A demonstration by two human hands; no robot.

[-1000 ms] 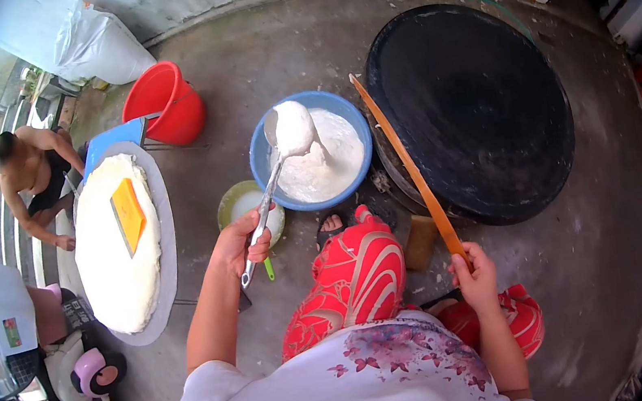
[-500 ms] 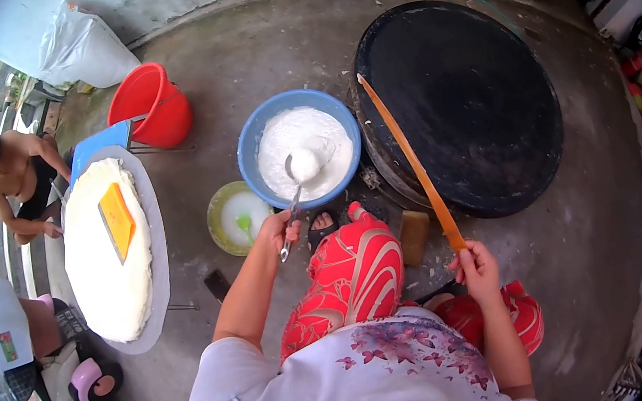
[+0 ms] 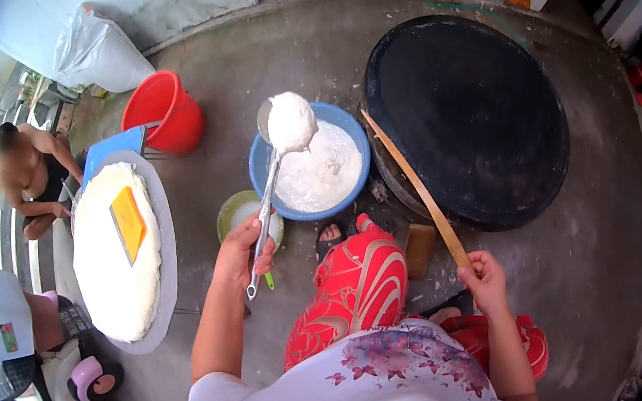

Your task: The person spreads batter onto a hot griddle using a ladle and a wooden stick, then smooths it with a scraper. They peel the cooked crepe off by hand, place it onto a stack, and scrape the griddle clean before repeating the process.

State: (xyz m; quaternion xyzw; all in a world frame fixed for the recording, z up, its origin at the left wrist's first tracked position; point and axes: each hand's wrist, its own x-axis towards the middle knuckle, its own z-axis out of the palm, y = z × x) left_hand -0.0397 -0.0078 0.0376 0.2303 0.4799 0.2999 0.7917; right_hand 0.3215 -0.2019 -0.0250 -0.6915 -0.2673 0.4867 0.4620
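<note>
1. A round tray carried a white dough sheet and an orange scraper; a red bucket stood beyond it.
2. The left hand was closed around the handle of a metal ladle, its bowl heaped with white batter and raised above the basin's far-left rim.
3. The blue basin of batter sat on the floor beside a small green bowl.
4. The right hand was closed around the near end of a long wooden stick, which reached to the rim of the round black griddle.
</note>
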